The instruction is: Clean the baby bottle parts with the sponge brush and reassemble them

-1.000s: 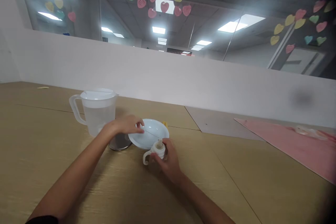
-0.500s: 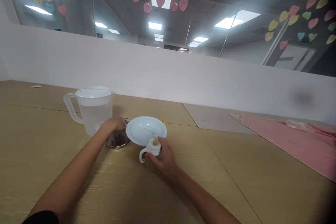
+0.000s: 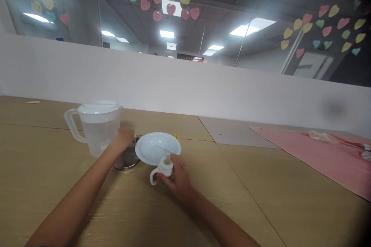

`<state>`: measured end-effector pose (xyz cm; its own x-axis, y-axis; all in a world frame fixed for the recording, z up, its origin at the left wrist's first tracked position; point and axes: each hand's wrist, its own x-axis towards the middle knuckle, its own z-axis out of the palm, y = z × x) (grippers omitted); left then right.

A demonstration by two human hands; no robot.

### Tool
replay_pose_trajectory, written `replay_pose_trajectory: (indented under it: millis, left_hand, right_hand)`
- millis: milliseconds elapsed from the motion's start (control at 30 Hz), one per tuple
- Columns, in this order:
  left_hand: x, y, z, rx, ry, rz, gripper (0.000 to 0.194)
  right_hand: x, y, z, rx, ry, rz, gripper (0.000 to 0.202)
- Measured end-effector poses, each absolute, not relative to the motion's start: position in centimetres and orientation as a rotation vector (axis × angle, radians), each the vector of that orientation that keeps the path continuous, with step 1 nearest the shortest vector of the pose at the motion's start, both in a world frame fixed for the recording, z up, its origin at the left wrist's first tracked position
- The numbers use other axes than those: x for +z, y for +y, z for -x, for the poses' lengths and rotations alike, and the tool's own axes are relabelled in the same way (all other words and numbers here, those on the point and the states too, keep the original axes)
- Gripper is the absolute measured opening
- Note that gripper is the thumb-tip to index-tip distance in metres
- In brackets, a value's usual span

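My right hand [image 3: 179,177] is closed on a white bottle top [image 3: 165,166] with a curved side handle and a short translucent spout. It is just in front of a shallow white bowl [image 3: 158,148]. My left hand [image 3: 125,137] is over a round, dark, shiny metal dish [image 3: 127,158], left of the bowl. That hand is smeared by motion and its fingertips are hidden, so I cannot tell what they hold. Close by on the left stands a clear lidded pitcher [image 3: 100,129], with what looks like liquid in it.
Behind the bowl a small yellow thing [image 3: 176,137] peeks out. To the right lies a pink cloth [image 3: 307,154] with a crumpled clear item [image 3: 321,136] on it. A white wall [image 3: 174,85] with a window above bounds the table's far side.
The whole view has shifted slightly. My left hand has lifted a little and turned over the metal dish. My right hand keeps its hold on the white bottle top.
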<state>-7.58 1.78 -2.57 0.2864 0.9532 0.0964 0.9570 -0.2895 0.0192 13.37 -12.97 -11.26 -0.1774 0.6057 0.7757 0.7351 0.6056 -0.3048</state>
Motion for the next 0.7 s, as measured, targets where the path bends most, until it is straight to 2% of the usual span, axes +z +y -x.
replay_pose_trajectory:
  millis: [167, 367, 533, 700]
  left_hand:
    - [2.2, -1.9, 8.5, -0.294, -1.862, 2.213, 0.037]
    - [5.4, -7.9, 8.0, -0.672, -1.518, 2.630, 0.052]
    - [4.7, -10.2, 6.0, -0.524, -1.157, 2.970, 0.048]
    - [3.6, -10.8, 4.3, -0.290, -1.009, 3.068, 0.040]
  right_hand:
    - [-11.5, -13.0, -13.7, -0.173, -1.862, 1.028, 0.077]
    - [-10.9, -13.4, -14.0, -0.172, -1.776, 0.973, 0.070]
    - [-10.6, -13.7, -14.1, -0.141, -1.779, 0.974, 0.070]
    - [-11.1, -13.6, -14.1, -0.118, -1.767, 1.009, 0.066]
